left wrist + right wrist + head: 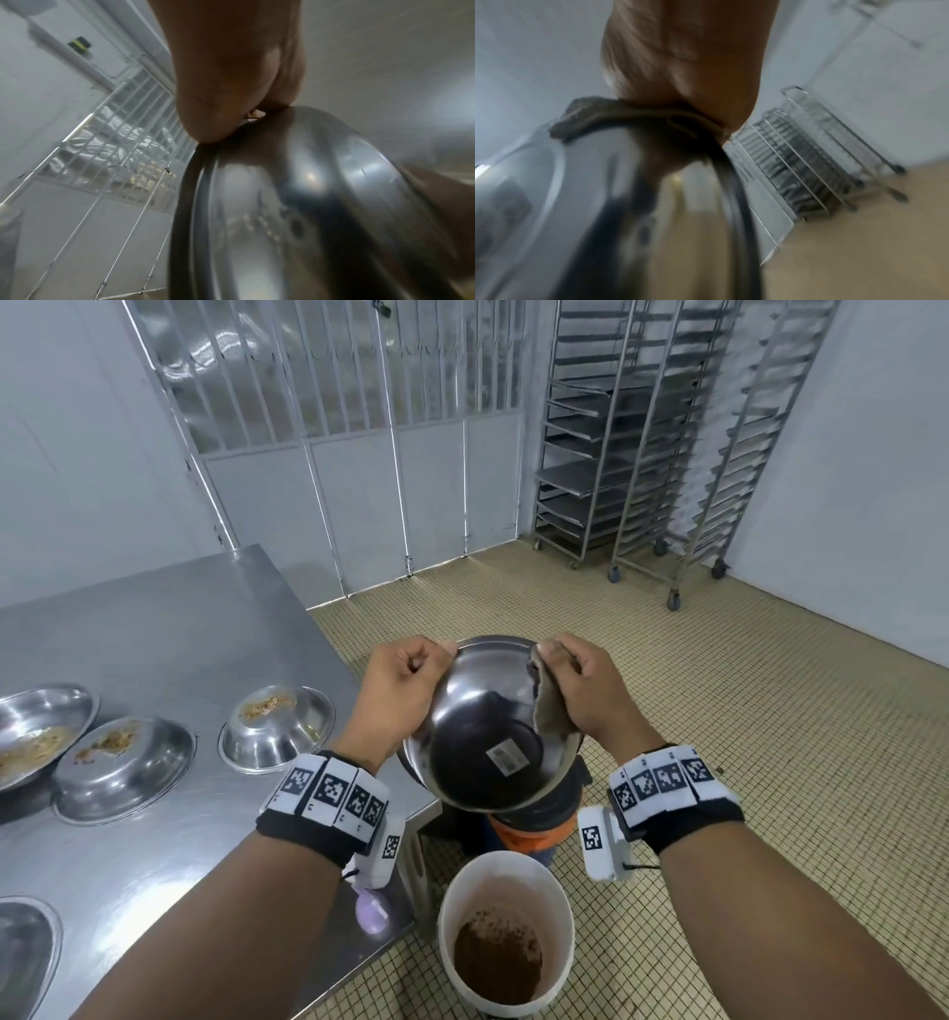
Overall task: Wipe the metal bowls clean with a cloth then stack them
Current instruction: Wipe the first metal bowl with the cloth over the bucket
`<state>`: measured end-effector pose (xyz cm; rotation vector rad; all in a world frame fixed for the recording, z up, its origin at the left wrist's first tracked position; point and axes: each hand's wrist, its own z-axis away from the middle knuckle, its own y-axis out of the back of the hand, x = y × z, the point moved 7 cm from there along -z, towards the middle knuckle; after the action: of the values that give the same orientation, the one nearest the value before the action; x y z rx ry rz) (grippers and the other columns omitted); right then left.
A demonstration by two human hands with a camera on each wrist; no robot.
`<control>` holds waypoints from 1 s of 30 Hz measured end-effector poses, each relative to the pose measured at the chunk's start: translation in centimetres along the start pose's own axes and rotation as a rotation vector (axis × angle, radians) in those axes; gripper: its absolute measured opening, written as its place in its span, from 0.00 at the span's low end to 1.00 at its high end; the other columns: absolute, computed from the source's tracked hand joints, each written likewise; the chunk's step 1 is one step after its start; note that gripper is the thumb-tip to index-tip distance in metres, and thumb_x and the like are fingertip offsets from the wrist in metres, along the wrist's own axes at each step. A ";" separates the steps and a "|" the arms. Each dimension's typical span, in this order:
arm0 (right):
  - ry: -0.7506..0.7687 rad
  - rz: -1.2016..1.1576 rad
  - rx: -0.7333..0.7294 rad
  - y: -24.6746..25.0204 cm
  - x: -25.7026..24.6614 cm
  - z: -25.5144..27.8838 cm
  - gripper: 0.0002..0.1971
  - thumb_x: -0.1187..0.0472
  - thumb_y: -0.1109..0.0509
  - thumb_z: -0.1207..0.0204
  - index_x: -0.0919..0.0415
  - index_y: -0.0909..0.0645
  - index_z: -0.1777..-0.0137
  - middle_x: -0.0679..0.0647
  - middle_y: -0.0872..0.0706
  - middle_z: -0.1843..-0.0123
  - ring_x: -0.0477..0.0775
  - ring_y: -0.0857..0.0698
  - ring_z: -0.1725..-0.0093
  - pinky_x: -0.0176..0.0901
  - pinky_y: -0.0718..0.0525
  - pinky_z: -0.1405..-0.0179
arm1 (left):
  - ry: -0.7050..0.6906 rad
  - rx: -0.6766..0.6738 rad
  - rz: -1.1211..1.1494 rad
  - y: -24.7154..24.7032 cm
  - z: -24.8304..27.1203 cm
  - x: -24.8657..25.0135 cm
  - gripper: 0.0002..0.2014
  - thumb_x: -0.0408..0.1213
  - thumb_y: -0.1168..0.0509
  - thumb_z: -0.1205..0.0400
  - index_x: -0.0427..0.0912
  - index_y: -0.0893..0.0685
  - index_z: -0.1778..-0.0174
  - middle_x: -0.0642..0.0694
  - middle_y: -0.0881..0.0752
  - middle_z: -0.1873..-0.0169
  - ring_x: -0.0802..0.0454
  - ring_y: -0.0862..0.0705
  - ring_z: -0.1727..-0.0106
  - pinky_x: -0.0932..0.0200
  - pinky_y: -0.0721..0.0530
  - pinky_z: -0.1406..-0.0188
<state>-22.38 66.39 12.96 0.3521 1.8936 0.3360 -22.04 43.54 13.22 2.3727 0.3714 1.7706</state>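
The bowl (488, 726) is held up in the air, to the right of the bench (169, 629), with its bottom tipped toward the person. It hangs over a white bucket (506, 924) with brown stuff in it. The left hand (403, 688) has its fingers curled tight on the far left rim. The right hand (585, 690) pinches the cloth (552, 711) against the right rim.

To wipe well, I think the left hand should hold the bowl still while the cloth rubs all the way round the rim and inside. Keep it over the bucket so crumbs fall in.

On the bench to the left, three dirty bowls (277, 729) wait upside down, and part of a fourth shows at the near edge.
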 end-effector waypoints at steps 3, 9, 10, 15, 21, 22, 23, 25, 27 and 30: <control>0.067 0.043 -0.027 0.1 -1.1 -0.8 0.12 0.50 0.34 0.13 0.44 0.16 0.58 0.39 0.13 0.62 0.44 0.16 0.59 0.41 0.19 0.55 | 0.031 0.027 0.052 0.0 -0.2 -0.2 0.17 0.46 0.29 0.13 0.48 0.14 0.69 0.47 0.19 0.79 0.46 0.24 0.79 0.54 0.24 0.79; -0.086 -0.108 0.086 1.4 1.2 0.0 0.15 0.52 0.38 0.10 0.49 0.18 0.58 0.41 0.17 0.64 0.41 0.20 0.63 0.44 0.22 0.54 | 0.068 0.144 0.119 1.7 -0.4 -1.5 0.18 0.46 0.33 0.10 0.38 0.13 0.62 0.27 0.17 0.70 0.42 0.18 0.75 0.44 0.18 0.78; -0.056 -0.071 0.078 1.4 0.6 -0.2 0.14 0.52 0.37 0.11 0.49 0.17 0.58 0.42 0.16 0.63 0.41 0.19 0.63 0.43 0.21 0.55 | 0.024 0.095 0.035 1.2 -0.4 -1.1 0.19 0.46 0.34 0.10 0.35 0.14 0.59 0.26 0.16 0.67 0.42 0.17 0.73 0.41 0.17 0.74; 0.090 0.173 -0.109 -0.8 -2.1 -0.3 0.10 0.50 0.34 0.13 0.49 0.14 0.53 0.44 0.12 0.58 0.48 0.14 0.56 0.43 0.17 0.54 | -0.188 -0.132 -0.200 -1.2 -1.1 1.5 0.15 0.45 0.30 0.12 0.51 0.14 0.66 0.55 0.13 0.74 0.60 0.17 0.74 0.62 0.19 0.71; -0.037 0.024 0.001 0.6 0.5 0.3 0.13 0.50 0.37 0.11 0.51 0.16 0.55 0.49 0.13 0.58 0.50 0.16 0.57 0.50 0.17 0.50 | -0.057 -0.058 0.006 0.2 -0.6 -0.3 0.18 0.43 0.33 0.10 0.42 0.17 0.66 0.46 0.19 0.81 0.49 0.21 0.83 0.55 0.21 0.81; -0.004 0.071 -0.026 0.4 -0.2 0.1 0.12 0.49 0.36 0.12 0.49 0.16 0.56 0.46 0.13 0.58 0.48 0.16 0.56 0.47 0.17 0.51 | -0.092 -0.114 -0.069 -0.6 -0.3 0.2 0.17 0.44 0.34 0.10 0.42 0.16 0.64 0.46 0.18 0.79 0.51 0.19 0.80 0.54 0.19 0.79; 0.032 0.123 -0.060 0.1 -0.9 -0.1 0.11 0.49 0.35 0.12 0.47 0.16 0.55 0.44 0.13 0.58 0.46 0.15 0.56 0.43 0.18 0.54 | -0.125 -0.157 -0.144 -1.4 -0.2 0.7 0.16 0.44 0.34 0.10 0.43 0.15 0.63 0.46 0.16 0.76 0.53 0.18 0.77 0.56 0.18 0.76; 0.086 0.181 -0.112 -0.3 -2.1 -0.4 0.09 0.48 0.35 0.13 0.45 0.15 0.53 0.42 0.13 0.58 0.44 0.15 0.56 0.37 0.20 0.56 | -0.117 -0.151 -0.163 -1.9 -0.5 1.4 0.14 0.43 0.32 0.11 0.43 0.14 0.62 0.46 0.14 0.75 0.53 0.17 0.77 0.60 0.19 0.78; 0.062 0.124 -0.076 0.3 -1.9 -0.4 0.10 0.48 0.36 0.12 0.46 0.16 0.52 0.43 0.13 0.57 0.44 0.15 0.56 0.35 0.20 0.56 | -0.012 -0.063 -0.023 -0.7 -1.0 1.0 0.15 0.43 0.30 0.12 0.41 0.14 0.64 0.45 0.16 0.78 0.48 0.20 0.83 0.58 0.23 0.87; -0.040 -0.032 0.025 1.8 0.2 0.0 0.14 0.48 0.40 0.10 0.51 0.16 0.52 0.45 0.15 0.59 0.45 0.17 0.58 0.41 0.20 0.53 | 0.107 0.093 0.259 1.4 -1.1 -0.4 0.17 0.44 0.30 0.12 0.41 0.15 0.66 0.33 0.21 0.79 0.43 0.23 0.88 0.59 0.26 0.93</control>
<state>-22.34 68.07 13.54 0.3422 1.8633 0.2825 -23.03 42.03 13.58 2.4932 0.1673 2.0391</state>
